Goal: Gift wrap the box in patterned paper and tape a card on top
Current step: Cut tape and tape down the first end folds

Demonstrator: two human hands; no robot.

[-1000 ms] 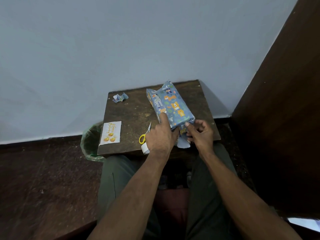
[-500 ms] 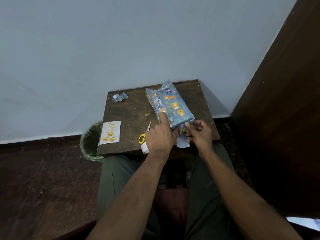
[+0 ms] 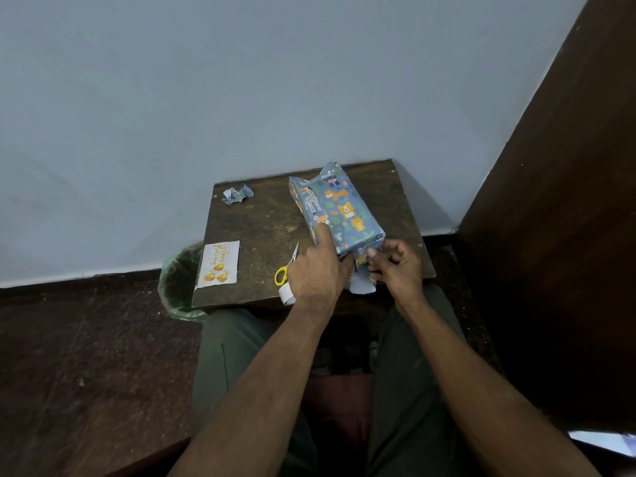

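Observation:
A box wrapped in blue animal-patterned paper (image 3: 339, 210) lies on the small dark wooden table (image 3: 268, 222), its long side running away from me. My left hand (image 3: 318, 270) rests on the box's near left corner, forefinger stretched along the top. My right hand (image 3: 395, 266) pinches the loose paper flap (image 3: 361, 287) at the box's near end. A white card with gold print (image 3: 220, 265) lies at the table's left front corner.
Yellow-handled scissors (image 3: 285, 270) and a white tape roll (image 3: 287, 294) lie partly under my left hand. A crumpled paper scrap (image 3: 237, 194) sits at the back left. A green-lined bin (image 3: 180, 284) stands left of the table. A wall is behind, dark wood to the right.
Almost nothing has moved. Both hands stay at the box's near end, the right fingers shifting slightly on the flap.

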